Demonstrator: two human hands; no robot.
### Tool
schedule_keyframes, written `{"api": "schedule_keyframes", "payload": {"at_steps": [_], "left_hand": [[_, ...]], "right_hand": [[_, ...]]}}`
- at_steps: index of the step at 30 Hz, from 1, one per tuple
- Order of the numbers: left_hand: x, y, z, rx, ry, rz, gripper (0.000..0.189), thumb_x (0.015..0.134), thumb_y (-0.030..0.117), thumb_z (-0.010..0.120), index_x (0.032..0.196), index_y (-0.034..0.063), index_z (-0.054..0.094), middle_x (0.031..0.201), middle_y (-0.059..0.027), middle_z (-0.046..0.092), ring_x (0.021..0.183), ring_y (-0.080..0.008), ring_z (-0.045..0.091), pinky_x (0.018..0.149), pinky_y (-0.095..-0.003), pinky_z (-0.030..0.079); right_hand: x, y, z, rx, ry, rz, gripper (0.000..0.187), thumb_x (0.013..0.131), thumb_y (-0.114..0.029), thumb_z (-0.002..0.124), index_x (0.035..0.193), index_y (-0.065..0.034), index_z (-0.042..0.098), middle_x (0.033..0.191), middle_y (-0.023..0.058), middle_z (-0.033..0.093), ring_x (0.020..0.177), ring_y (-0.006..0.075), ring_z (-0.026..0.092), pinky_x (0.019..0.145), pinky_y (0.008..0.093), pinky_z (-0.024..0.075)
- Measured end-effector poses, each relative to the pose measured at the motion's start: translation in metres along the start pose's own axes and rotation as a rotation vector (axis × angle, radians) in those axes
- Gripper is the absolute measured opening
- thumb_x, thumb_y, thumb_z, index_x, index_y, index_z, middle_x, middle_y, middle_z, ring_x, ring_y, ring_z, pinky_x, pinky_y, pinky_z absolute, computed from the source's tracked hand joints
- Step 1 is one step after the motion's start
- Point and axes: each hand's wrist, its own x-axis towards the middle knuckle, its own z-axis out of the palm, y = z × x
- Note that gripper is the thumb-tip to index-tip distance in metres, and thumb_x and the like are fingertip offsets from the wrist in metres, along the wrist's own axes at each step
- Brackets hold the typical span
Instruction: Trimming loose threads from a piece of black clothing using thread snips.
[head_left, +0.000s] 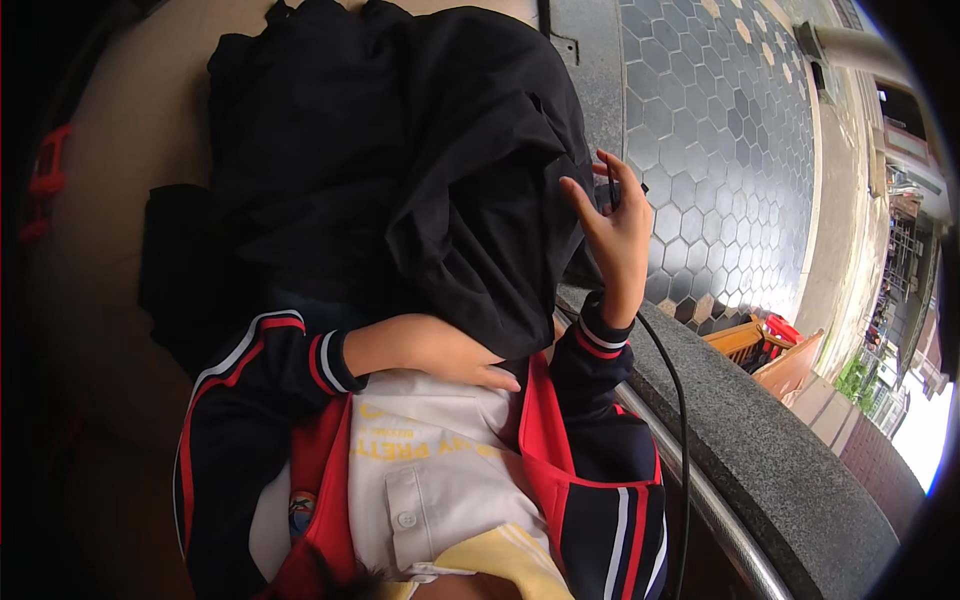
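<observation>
Black cloth, with deep folds, lies in a large heap over my lap and legs. My left hand rests across my waist against the white shirt. A fold of the cloth hangs over its wrist, and its grip is partly hidden. On the right, my right hand is raised at the cloth's side edge, thumb and fingers spread. A thin black piece shows among its fingers; whether they grip it I cannot tell. Beneath that wrist a black cable runs down past my sleeve.
Along my right side run a grey stone ledge and a metal rail. Beyond lies a floor of grey hexagonal tiles, with a wooden box beside a red object. A red plastic item stands at far left.
</observation>
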Motion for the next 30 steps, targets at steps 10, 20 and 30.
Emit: {"api": "schedule_keyframes", "payload": {"at_steps": [10, 20, 30], "left_hand": [[-0.034, 0.037, -0.078, 0.067, 0.279, 0.286, 0.022, 0.079, 0.016, 0.055, 0.097, 0.0024, 0.055, 0.101, -0.0102, 0.054, 0.099, -0.0255, 0.051, 0.083, -0.0326, 0.042], [0.032, -0.046, -0.136, 0.811, 0.621, 0.169, 0.015, 0.071, 0.013, 0.062, 0.084, 0.0055, 0.059, 0.092, -0.0034, 0.059, 0.101, -0.0195, 0.050, 0.094, -0.0340, 0.032], [0.013, -0.015, -0.139, 0.061, 0.645, 0.193, 0.019, 0.079, 0.017, 0.057, 0.073, -0.0008, 0.056, 0.066, -0.0053, 0.054, 0.065, -0.0171, 0.050, 0.068, -0.0280, 0.039]], "right_hand": [[-0.047, 0.003, 0.007, 0.084, -0.149, 0.121, 0.063, 0.063, -0.010, 0.067, 0.117, -0.0017, 0.035, 0.097, 0.0148, 0.048, 0.071, 0.0257, 0.054, 0.062, 0.0319, 0.0438], [-0.041, 0.007, 0.038, 0.154, 0.103, 0.016, 0.024, 0.069, -0.005, 0.061, 0.090, 0.0039, 0.055, 0.074, 0.0110, 0.059, 0.058, 0.0150, 0.053, 0.052, 0.0248, 0.0399], [-0.033, -0.026, -0.005, 0.670, 0.098, 0.108, 0.010, 0.082, -0.005, 0.054, 0.087, 0.0033, 0.058, 0.071, -0.0026, 0.054, 0.065, 0.0035, 0.044, 0.060, 0.0174, 0.0349]]}}
